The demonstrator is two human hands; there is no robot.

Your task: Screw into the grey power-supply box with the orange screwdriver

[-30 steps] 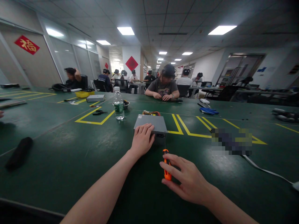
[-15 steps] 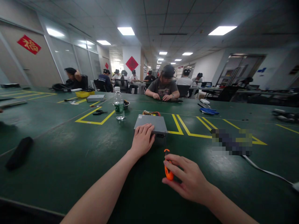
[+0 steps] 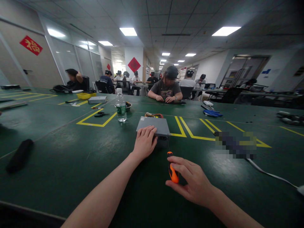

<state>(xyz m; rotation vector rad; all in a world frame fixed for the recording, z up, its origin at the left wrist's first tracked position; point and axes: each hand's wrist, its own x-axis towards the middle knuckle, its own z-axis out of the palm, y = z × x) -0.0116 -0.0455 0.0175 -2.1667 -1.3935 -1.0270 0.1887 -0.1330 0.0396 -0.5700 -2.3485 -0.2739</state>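
Observation:
A grey metal computer power supply (image 3: 158, 124) lies on the green table ahead of me, its socket face toward me and a bundle of coloured wires (image 3: 154, 115) behind it. My left hand (image 3: 145, 142) grips its near left edge, fingers over the top and thumb down the front. Between thumb and fingertips, my right hand (image 3: 190, 177) holds an orange and black screwdriver (image 3: 174, 174). Its thin shaft points away from me, with the tip at the lower right corner of the socket face. Whether a screw sits there is too small to see.
Left of the power supply stands a water bottle (image 3: 121, 107), with a small bowl (image 3: 128, 106) behind it. A black pouch-like object (image 3: 20, 155) lies far left. Blue gloves (image 3: 212, 113) and a pixelated dark object (image 3: 235, 145) with a white cable are right. A person (image 3: 165, 87) sits opposite.
The screwdriver handle has turned in my right fingers, showing a different side, and my fingers have shifted slightly on it. My left hand and the power supply have stayed in place.

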